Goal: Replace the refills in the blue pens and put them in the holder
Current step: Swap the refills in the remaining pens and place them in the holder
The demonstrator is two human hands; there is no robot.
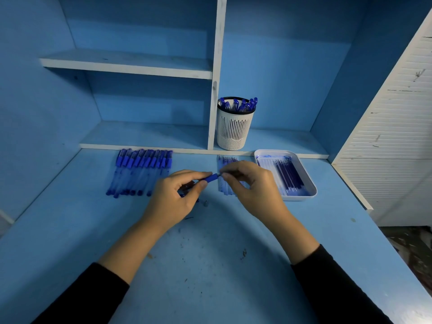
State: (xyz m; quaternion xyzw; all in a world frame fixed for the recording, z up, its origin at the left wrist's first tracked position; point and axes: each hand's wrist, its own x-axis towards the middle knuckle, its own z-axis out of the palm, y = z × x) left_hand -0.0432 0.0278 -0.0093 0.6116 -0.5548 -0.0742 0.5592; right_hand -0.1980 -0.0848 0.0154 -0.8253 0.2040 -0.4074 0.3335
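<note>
on the blue desk (210, 265) the holder (235, 127) stands at the back with finished pens, a row of blue pens (142, 171) waits at left, the tray (311, 183) of refills sits at right. our left hand (173, 199) grips a pen (208, 178); our right hand (254, 185) pinches at its tip, likely mid-swap. next we'd seat the refill straight.

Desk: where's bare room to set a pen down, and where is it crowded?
Bare: the near desk between the forearms, bar specks; the strip in front of the pen row; the corner in front of the tray; the shelf left of the holder. Crowded: the back edge, where the left hand and right hand work a pen over loose refills.
</note>
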